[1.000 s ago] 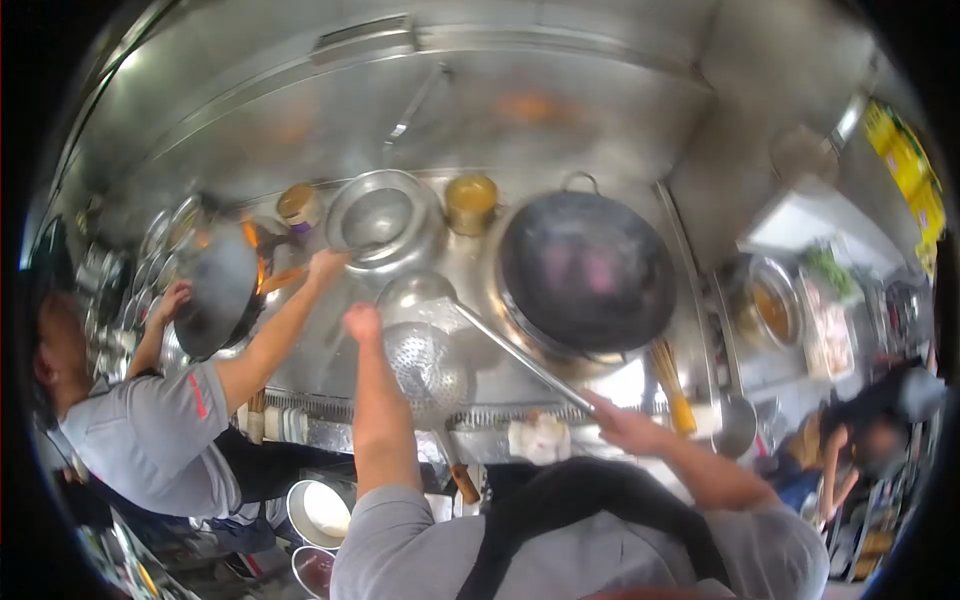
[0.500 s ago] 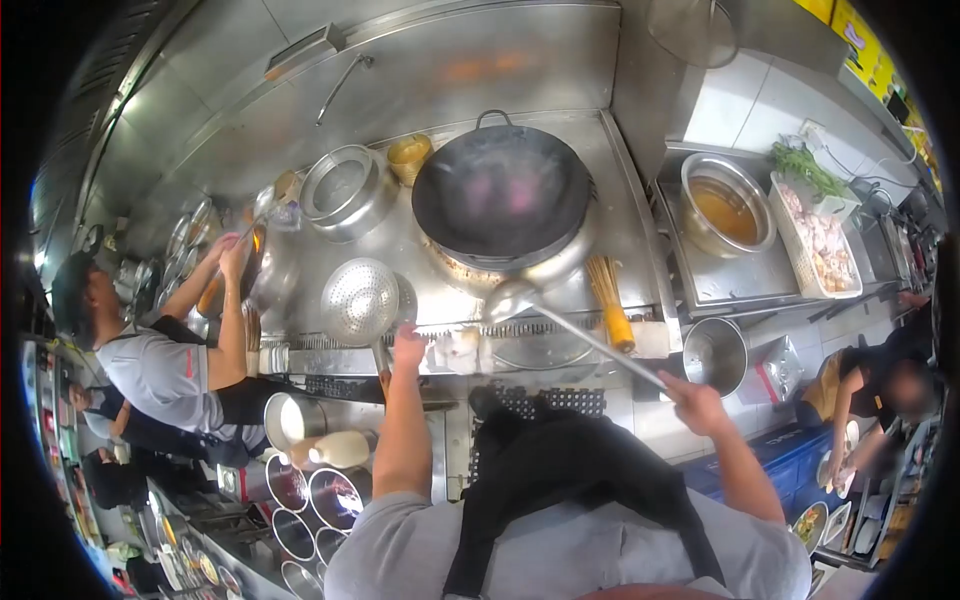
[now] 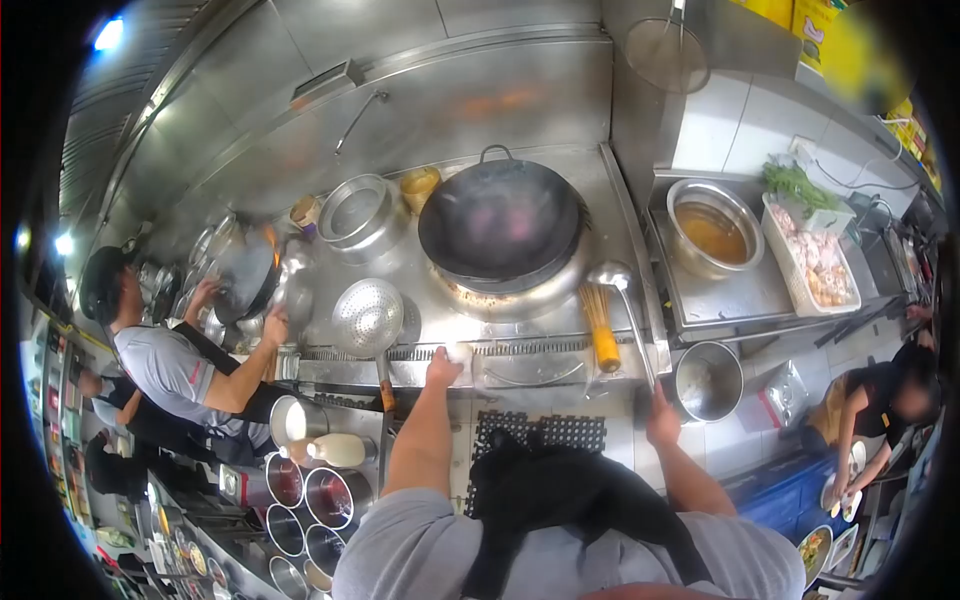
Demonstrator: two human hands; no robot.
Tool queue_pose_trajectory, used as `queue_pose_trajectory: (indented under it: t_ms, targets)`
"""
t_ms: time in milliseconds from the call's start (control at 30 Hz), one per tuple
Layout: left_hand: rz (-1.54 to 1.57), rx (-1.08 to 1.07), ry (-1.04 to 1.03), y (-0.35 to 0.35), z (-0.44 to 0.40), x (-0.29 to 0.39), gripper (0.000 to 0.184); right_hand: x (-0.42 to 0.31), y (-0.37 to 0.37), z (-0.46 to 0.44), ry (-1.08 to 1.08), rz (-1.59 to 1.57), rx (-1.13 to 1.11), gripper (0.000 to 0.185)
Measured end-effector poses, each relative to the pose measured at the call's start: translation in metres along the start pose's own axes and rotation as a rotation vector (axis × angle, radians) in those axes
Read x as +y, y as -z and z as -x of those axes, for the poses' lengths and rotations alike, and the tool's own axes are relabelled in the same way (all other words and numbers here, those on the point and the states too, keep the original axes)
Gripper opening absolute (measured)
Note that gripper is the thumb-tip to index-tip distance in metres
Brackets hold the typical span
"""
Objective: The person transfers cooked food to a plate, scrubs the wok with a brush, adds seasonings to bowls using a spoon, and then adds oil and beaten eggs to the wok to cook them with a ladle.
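My right hand is wrapped around the long handle of a metal ladle. Its bowl rests at the right side of the stove top, above a bamboo brush with a yellow handle. My left hand is closed at the stove's front edge on a white cloth, partly hidden by the fingers. Beyond both hands, a dark wok sits on the burner, steaming, with a blurred pinkish patch inside. To the left of my left hand lies a perforated skimmer, its wooden handle pointing toward me.
Behind the skimmer stand a metal pot and a yellowish container. At right are a pot of brown liquid and a white basket of raw meat pieces. A co-worker handles another wok at left; another person is at far right.
My right hand has swung the ladle rightward, its bowl now beyond the brush. My left hand has shifted right, from beside the white cloth onto it. The left co-worker's hands have moved lower.
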State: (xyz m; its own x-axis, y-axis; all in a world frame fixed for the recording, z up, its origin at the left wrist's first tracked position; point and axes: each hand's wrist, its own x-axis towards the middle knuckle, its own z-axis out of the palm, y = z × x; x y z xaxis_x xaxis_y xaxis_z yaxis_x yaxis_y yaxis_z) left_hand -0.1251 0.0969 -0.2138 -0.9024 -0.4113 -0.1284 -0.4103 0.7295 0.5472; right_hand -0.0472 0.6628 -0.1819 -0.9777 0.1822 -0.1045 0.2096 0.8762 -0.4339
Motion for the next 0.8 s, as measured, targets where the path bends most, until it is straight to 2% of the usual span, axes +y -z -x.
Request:
queue_pose_trajectory:
  t_ms: [33,67,133,233,267,333,367,433,467,500,533,567,600,633,667,700,767,800]
  targets:
    - [0.100,-0.006,0.010,0.013,-0.003,0.009,0.064,0.002,-0.006,-0.003,-0.009,0.001,-0.011,0.052]
    - [0.316,-0.090,0.109,0.030,-0.005,0.013,0.067,0.007,-0.006,-0.010,0.046,0.050,-0.043,0.052]
    - [0.746,-0.144,0.161,0.084,0.015,0.035,0.065,0.014,-0.003,-0.030,0.149,0.147,-0.109,0.052]
    - [1.350,-0.115,0.081,0.167,0.055,0.082,0.058,-0.023,0.038,-0.069,0.310,0.118,0.112,0.058]
    - [1.546,-0.123,0.073,0.181,0.062,0.092,0.056,-0.066,0.066,-0.079,0.187,-0.027,-0.039,0.064]
    - [1.442,-0.135,0.164,0.156,0.034,0.065,0.056,-0.112,0.038,-0.119,0.148,-0.004,-0.134,0.067]
    - [1.365,-0.140,0.141,0.142,0.024,0.062,0.050,-0.134,0.028,-0.134,0.129,0.010,-0.180,0.068]
    - [0.816,-0.017,-0.284,0.115,0.013,0.070,0.042,-0.224,0.031,-0.112,0.112,0.276,-0.367,0.070]
    - [0.727,0.010,-0.382,0.105,0.006,0.083,0.041,-0.219,0.016,-0.115,0.080,0.246,-0.337,0.069]
    - [0.838,-0.081,-0.307,0.097,0.002,0.095,0.041,-0.209,-0.014,-0.116,0.056,0.212,-0.313,0.068]
    - [1.212,-0.356,-0.014,0.095,-0.012,0.113,0.047,-0.194,-0.034,-0.124,0.042,0.188,-0.286,0.067]
    - [1.551,-0.512,0.395,0.093,-0.026,0.132,0.054,-0.168,-0.034,-0.136,0.037,0.025,-0.375,0.064]
    - [1.536,-0.525,0.464,0.096,-0.032,0.150,0.055,-0.131,-0.024,-0.150,0.027,-0.138,-0.468,0.061]
    - [1.513,-0.543,0.531,0.101,-0.033,0.166,0.056,-0.130,-0.004,-0.146,-0.116,-0.451,-0.553,0.059]
    - [1.531,-0.559,0.535,0.099,-0.039,0.175,0.057,-0.126,0.015,-0.143,-0.287,-0.752,-0.606,0.057]
    - [1.549,-0.576,0.538,0.097,-0.045,0.183,0.058,-0.143,0.071,-0.118,-0.591,-1.196,-0.621,0.055]
    - [1.554,-0.541,0.547,0.094,-0.056,0.199,0.058,-0.231,0.146,-0.058,-0.556,-1.362,-0.507,0.059]
    - [1.539,-0.492,0.556,0.094,-0.062,0.209,0.058,-0.240,0.159,-0.059,-0.413,-1.453,-0.528,0.062]
